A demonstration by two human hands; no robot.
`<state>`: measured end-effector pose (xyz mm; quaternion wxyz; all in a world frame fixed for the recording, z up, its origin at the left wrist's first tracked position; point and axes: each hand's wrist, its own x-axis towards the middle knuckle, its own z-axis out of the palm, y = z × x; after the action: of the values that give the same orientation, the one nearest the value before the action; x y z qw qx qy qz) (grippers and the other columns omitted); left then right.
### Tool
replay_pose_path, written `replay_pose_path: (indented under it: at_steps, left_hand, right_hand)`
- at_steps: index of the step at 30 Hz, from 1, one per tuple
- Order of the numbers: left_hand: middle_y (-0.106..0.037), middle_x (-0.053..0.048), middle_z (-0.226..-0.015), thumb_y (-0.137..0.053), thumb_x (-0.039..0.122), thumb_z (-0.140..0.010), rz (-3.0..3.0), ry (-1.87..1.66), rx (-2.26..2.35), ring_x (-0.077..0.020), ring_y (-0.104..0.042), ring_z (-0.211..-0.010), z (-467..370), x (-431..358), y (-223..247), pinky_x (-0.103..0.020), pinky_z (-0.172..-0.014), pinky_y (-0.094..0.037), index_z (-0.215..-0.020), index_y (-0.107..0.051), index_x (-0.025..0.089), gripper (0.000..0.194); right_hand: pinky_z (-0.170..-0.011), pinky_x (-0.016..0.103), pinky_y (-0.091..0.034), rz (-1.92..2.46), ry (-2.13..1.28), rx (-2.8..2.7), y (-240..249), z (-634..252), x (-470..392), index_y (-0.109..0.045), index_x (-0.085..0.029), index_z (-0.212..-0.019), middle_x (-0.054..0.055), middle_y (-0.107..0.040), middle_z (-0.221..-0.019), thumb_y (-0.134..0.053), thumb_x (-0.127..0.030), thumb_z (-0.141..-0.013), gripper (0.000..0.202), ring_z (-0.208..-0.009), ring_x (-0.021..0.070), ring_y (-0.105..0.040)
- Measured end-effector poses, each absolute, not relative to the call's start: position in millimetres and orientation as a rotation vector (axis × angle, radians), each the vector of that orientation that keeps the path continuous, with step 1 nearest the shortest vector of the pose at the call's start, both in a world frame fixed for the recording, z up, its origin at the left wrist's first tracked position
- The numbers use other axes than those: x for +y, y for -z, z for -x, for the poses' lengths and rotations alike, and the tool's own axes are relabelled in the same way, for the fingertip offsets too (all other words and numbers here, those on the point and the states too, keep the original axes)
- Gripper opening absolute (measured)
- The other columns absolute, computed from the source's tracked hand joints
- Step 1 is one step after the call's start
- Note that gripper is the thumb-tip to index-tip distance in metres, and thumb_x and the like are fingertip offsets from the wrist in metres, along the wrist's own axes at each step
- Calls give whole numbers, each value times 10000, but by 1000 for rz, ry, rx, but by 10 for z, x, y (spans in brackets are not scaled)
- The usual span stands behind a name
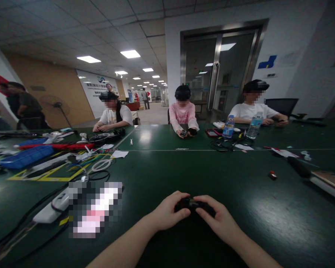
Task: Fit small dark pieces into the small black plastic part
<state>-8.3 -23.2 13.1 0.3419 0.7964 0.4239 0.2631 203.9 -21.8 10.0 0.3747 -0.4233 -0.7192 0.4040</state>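
Small black device (193, 204) sits at six o'clock on the green table (167, 167), pinched from both sides. Left hand (167, 212) grips its nine o'clock end with fingers curled; right hand (219, 217) clasps its three o'clock end. Judged mid-handling; its stage cannot be told.

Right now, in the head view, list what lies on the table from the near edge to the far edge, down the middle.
Left hand and right hand gripping a small black object → table seam strip → the pink-sleeved person's hands.
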Motion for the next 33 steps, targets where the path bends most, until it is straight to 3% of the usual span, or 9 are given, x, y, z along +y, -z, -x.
replay_pose_path:
  at_steps: [7,17,26,33]
  left_hand:
    - [-570,-52,-1053,-515,343,-849,-1958,-658,1138,-194,-547,-913,74,-249,-164,-308,-792,-449,-1149,-504,202,331]
    - [-514,-50,-1188,-562,228,-815,-1950,-747,1014,-210,-503,-1056,79,-261,-210,-348,-911,-407,-1239,-473,256,434]
    - [-499,-49,-1151,-604,199,-785,-1910,-732,1044,-197,-509,-1021,91,-235,-143,-339,-907,-411,-1237,-466,246,475]
    - [-523,-52,-1103,-612,165,-754,-1932,-734,1048,-203,-519,-988,75,-252,-197,-336,-874,-422,-1151,-518,210,410]
  right_hand:
    - [-943,403,-429,1129,-1056,-1783,-90,-2041,-222,-595,-289,-1095,26,-664,-1068,-630,-334,-745,355,-1054,247,-572]
    - [-909,395,-445,1110,-1020,-1861,-67,-2050,-213,-626,-288,-1037,17,-670,-1040,-621,-279,-752,286,-1011,245,-587]
    - [-937,407,-425,1133,-1037,-1892,1,-2056,-179,-594,-303,-1082,13,-652,-1089,-604,-279,-764,319,-1043,248,-575]
    - [-945,372,-421,1160,-1072,-1951,-29,-2048,-173,-563,-247,-1117,40,-640,-1105,-615,-300,-753,371,-1047,233,-569]
